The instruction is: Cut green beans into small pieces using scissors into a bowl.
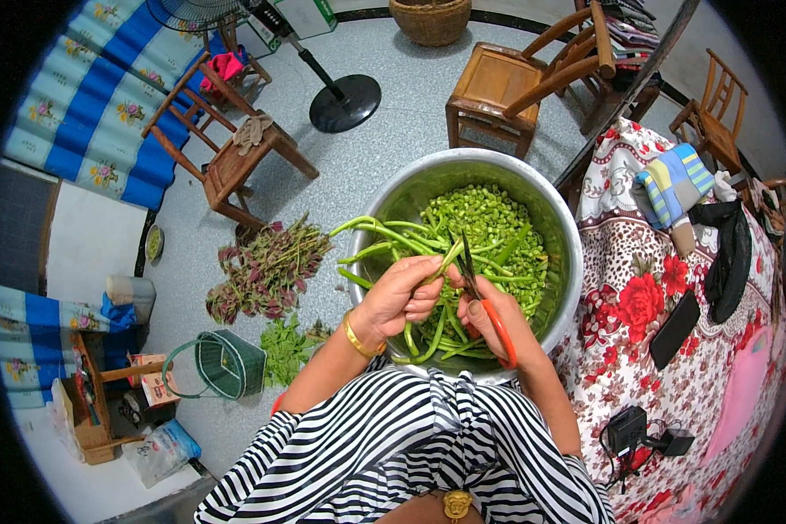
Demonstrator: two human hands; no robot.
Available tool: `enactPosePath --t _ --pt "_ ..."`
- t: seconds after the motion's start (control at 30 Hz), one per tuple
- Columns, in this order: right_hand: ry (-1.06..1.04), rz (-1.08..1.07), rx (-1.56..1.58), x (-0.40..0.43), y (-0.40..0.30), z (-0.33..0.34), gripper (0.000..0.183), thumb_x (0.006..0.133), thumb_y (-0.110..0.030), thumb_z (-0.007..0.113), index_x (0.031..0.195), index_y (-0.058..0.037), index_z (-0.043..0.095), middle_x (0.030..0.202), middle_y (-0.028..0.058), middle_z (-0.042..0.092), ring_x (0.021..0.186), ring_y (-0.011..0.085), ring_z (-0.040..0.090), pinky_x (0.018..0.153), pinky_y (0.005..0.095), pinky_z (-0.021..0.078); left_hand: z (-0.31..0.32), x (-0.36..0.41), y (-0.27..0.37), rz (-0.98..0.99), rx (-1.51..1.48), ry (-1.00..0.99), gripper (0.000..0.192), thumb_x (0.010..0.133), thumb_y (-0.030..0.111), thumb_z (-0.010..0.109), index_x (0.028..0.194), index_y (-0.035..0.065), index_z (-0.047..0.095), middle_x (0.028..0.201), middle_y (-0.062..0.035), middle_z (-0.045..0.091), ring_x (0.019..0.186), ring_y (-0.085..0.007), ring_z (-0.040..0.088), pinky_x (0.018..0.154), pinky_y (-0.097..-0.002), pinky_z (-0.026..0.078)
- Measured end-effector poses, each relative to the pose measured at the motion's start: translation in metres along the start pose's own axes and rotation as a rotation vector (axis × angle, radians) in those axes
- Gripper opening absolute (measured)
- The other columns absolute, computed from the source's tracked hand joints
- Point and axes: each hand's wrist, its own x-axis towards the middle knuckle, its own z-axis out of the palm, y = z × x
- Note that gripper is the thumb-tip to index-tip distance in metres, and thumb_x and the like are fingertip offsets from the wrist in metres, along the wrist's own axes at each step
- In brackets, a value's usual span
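Note:
My left hand grips a few long green beans over a large metal basin. In my right hand is a pair of scissors with red-orange handles and dark blades, pointing up beside the held beans. Whether the blades touch the beans is hard to tell. Chopped green bean pieces heap in the far part of the basin. Whole long beans lie in its near part and across its left rim, partly hidden by my hands.
Purple-green leafy stems, green leaves and a green basket lie on the floor to the left. A wooden chair and a fan base stand beyond. A flowered bed cover with a black phone is at right.

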Motion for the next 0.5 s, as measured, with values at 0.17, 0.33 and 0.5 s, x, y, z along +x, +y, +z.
enactPosePath --t 0.17,0.33,0.5 --pt "-0.076 0.108 -0.059 0.000 -0.018 -0.007 0.044 0.088 -0.039 0.051 0.120 -0.0095 0.050 0.086 0.0159 0.061 0.070 0.0226 0.059 0.066 0.0297 0.0454 -0.003 0.000 -0.001 -0.031 0.003 -0.014 0.030 0.094 0.025 0.039 0.095 -0.0005 0.055 0.052 0.0062 0.033 0.038 -0.0015 0.025 0.034 -0.0154 0.023" --pt "0.010 0.142 -0.040 -0.001 -0.012 -0.008 0.034 0.089 -0.033 0.052 0.106 -0.0044 0.055 0.063 0.0062 0.055 0.056 0.0150 0.052 0.054 0.0271 0.0415 0.011 -0.003 -0.003 0.042 0.087 0.120 0.037 0.095 0.027 0.038 0.107 -0.0036 0.054 0.056 0.0027 0.046 0.039 -0.0037 0.036 0.037 -0.0145 0.031" --pt "0.100 0.163 0.125 -0.001 -0.007 -0.007 0.031 0.089 -0.033 0.053 0.096 -0.0028 0.056 0.054 0.0002 0.047 0.049 0.0078 0.044 0.046 0.0232 0.0336 0.005 -0.009 -0.003 0.061 0.172 0.151 0.035 0.093 0.026 0.043 0.109 -0.0037 0.055 0.057 0.0027 0.047 0.040 -0.0027 0.038 0.038 -0.0137 0.032"
